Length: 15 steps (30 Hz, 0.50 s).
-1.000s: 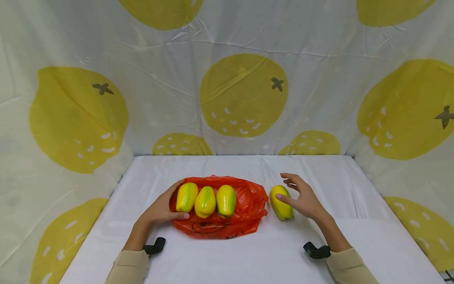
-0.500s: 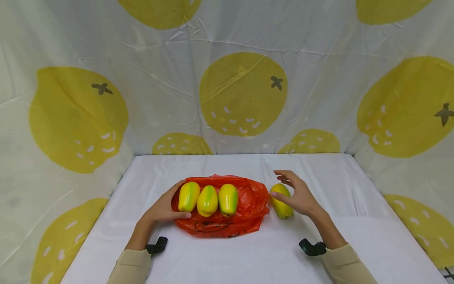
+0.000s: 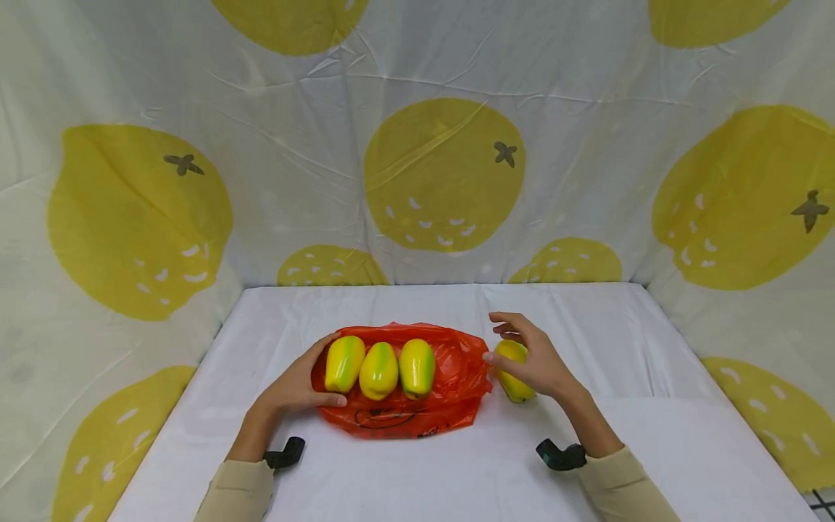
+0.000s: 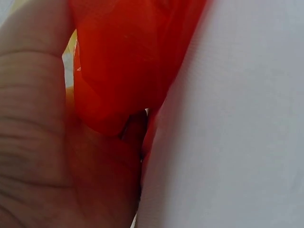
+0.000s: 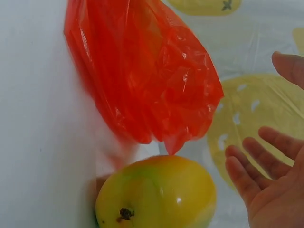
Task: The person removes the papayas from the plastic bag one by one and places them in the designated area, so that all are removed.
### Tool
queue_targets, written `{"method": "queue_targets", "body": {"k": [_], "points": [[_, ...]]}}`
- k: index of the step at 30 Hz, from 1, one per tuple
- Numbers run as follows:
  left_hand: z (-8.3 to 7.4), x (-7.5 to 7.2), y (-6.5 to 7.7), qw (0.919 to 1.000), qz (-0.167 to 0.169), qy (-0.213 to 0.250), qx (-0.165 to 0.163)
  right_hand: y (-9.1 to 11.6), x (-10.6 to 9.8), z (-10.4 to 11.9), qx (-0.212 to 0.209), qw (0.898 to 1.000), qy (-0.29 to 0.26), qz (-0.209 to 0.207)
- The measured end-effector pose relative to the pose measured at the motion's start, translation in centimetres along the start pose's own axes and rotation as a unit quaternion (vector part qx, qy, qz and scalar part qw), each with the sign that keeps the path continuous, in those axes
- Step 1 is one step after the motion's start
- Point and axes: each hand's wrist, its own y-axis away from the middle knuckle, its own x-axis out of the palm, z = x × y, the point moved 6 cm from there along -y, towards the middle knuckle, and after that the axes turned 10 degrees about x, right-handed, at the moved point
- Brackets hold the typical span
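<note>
Three glossy yellow-green mangoes lie in a row on a red plastic bag, which spreads across the middle of the table. My left hand holds the bag's left end, thumb in front and fingers behind, beside the leftmost mango. Up close in the left wrist view, the red bag bulges against the palm. A fourth mango sits just right of the bag. Over its top hovers my right hand, thumb and fingers spread. The right wrist view shows this mango apart from the fingers.
White cloth covers the table. Hanging cloth printed with yellow lemons closes off the back and both sides. A black wrist device sticks inward from the right wrist, and another from the left.
My right hand has moved left across the loose mango towards the bag's right edge. The left hand stays at the bag's left end.
</note>
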Motion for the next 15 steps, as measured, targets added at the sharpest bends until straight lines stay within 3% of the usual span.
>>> {"method": "queue_targets", "body": {"k": [15], "points": [[0.0,-0.1,0.0,0.9999,-0.003,0.013,-0.001,-0.6,2.2,2.1,-0.001,0.998,-0.049,0.041]]}}
